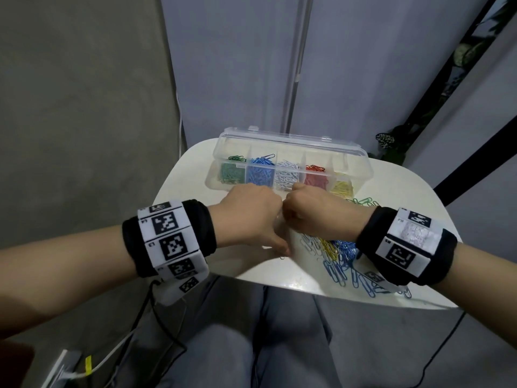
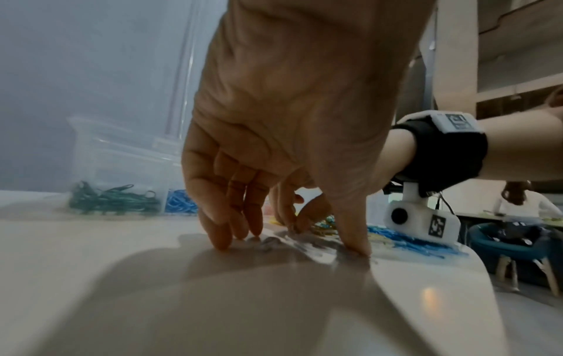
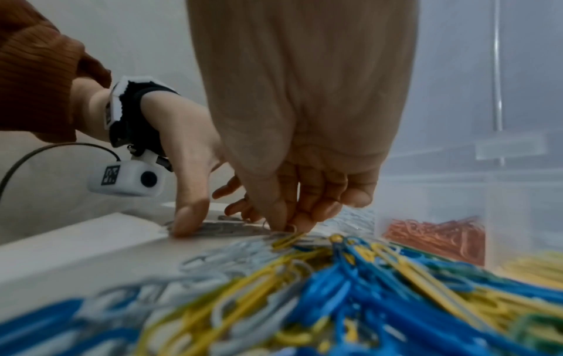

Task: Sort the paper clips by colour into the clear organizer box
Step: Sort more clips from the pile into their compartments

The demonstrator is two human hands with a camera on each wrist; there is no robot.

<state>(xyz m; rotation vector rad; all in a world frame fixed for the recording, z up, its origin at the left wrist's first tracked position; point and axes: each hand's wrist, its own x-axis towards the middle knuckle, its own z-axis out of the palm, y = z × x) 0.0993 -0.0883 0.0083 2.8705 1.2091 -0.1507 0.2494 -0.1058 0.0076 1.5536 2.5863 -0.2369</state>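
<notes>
While both hands are lowered side by side on the white worktop [image 1: 195,175], the left hand [image 2: 274,135] is spread, fingertips [image 2: 220,240] pressed on grey clips. A clip seems pinched by the right hand [image 3: 292,168]. The mixed pile [image 3: 304,289] lies just before the clear box [image 1: 288,163].

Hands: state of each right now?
Left hand: open, fingertips pressing white clips on the table.
Right hand: fingers pinched at the pile; grip unclear.
</notes>
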